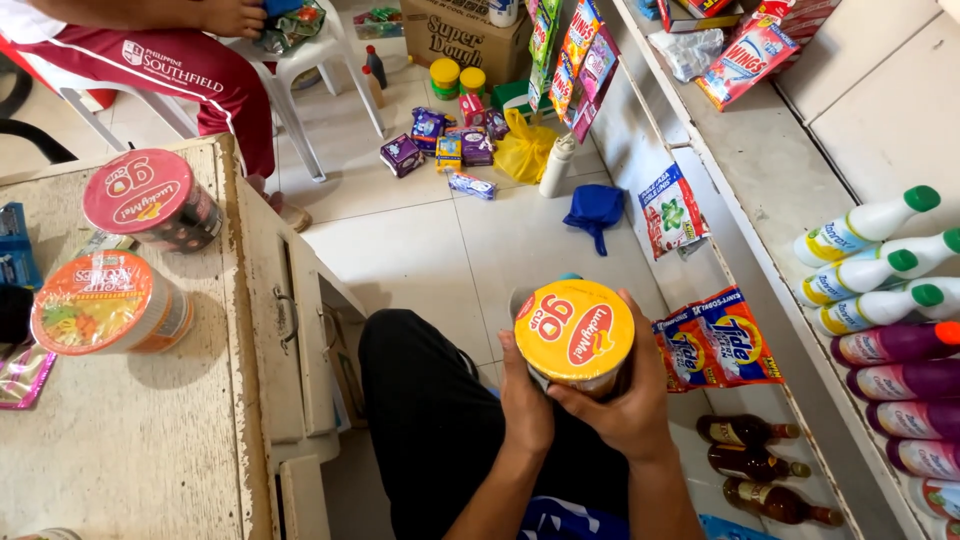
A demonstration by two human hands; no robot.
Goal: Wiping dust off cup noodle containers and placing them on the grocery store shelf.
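- Yellow-lid cup (pixel 574 336) at centre frame, over the lap: left hand (pixel 525 403) at its 8 o'clock, right hand (pixel 628 405) at 4, fingers of both wrapped round it.
- Table (pixel 130 440) at 9 o'clock, worn cream paint: red-lid cup (pixel 150 198), orange-lid cup (pixel 105 303).
- Shelf (pixel 760 170) at 3: white bottles (pixel 865 262), green caps.
- Floor (pixel 420 240) at 12: purple packets (pixel 440 140), tiles glossy.
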